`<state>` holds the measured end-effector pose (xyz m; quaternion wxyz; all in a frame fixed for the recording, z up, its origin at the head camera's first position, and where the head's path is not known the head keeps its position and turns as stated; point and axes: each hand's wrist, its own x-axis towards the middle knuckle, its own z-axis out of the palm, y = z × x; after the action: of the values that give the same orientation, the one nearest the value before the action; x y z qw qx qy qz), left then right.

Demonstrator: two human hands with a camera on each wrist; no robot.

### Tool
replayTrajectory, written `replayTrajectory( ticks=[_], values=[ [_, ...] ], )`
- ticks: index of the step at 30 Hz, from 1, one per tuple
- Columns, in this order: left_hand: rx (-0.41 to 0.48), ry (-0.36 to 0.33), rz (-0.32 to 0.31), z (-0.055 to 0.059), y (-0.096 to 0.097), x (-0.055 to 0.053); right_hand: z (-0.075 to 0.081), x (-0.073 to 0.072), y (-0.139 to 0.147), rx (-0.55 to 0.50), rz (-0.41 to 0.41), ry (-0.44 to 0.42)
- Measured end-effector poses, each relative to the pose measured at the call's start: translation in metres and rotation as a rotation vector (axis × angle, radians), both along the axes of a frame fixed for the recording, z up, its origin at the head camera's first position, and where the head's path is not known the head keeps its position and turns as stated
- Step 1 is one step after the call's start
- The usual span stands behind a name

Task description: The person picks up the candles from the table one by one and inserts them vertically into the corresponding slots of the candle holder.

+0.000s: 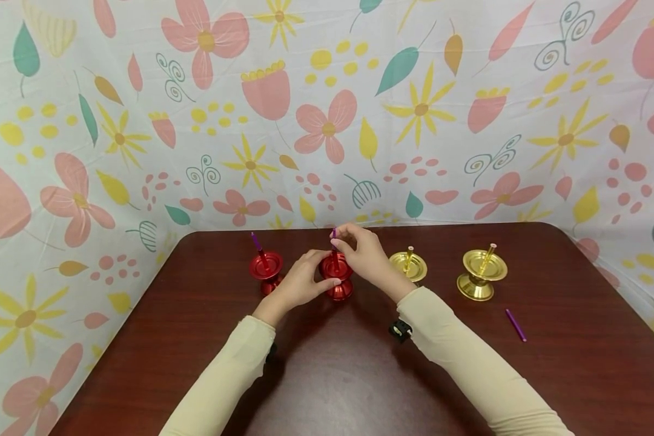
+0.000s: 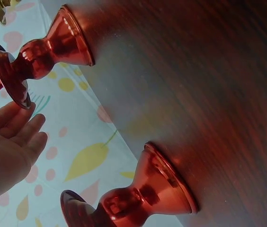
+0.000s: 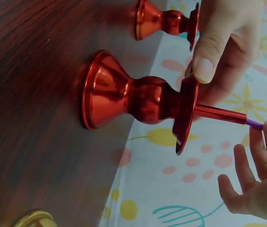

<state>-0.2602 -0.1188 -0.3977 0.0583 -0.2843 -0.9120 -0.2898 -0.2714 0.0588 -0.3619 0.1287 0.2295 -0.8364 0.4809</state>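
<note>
A shiny red candle holder stands upright on the table, with a thin tube rising from its dish. My left hand grips the dish by its rim, thumb on the near side and fingers beyond. Above the dish, my right hand pinches a thin purple candle between thumb and forefinger. The candle's lower end meets the top of the tube; how deep it sits is hidden. Left of my hands is a second red candle holder, bearing its own purple candle, slightly tilted.
To the right stand two gold candle holders, one partly behind my right wrist, the other farther right. Their tubes show no purple candle. A loose purple candle lies on the dark wooden table. A flowered cloth hangs behind.
</note>
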Motion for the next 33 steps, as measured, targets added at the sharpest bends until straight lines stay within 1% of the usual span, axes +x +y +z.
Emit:
replayTrajectory(
  ticks=[4,9,13,18,23,27,29,33],
  values=[
    [0.004,0.009,-0.002,0.000,0.000,0.000,0.001,0.000,-0.001,0.035,-0.014,0.020],
    [-0.005,0.003,0.002,-0.001,-0.001,-0.001,0.004,0.001,-0.001,0.079,-0.018,0.044],
    [-0.006,-0.003,0.006,-0.002,-0.001,-0.002,0.002,0.002,0.000,0.100,-0.018,0.041],
    [-0.006,-0.010,0.003,-0.002,-0.001,-0.002,-0.003,0.002,0.000,0.103,-0.019,0.059],
    [0.003,0.005,-0.006,-0.002,-0.001,-0.001,-0.007,0.002,-0.001,0.102,-0.015,0.082],
    [0.011,0.012,-0.008,-0.001,0.000,0.000,-0.009,0.003,-0.002,0.101,-0.025,0.083],
    [0.012,0.003,-0.006,-0.001,-0.001,0.000,-0.009,0.003,-0.002,0.096,-0.026,0.080],
    [0.005,-0.014,-0.003,-0.002,-0.001,0.000,-0.009,0.001,0.000,0.075,-0.021,0.045]
  ],
)
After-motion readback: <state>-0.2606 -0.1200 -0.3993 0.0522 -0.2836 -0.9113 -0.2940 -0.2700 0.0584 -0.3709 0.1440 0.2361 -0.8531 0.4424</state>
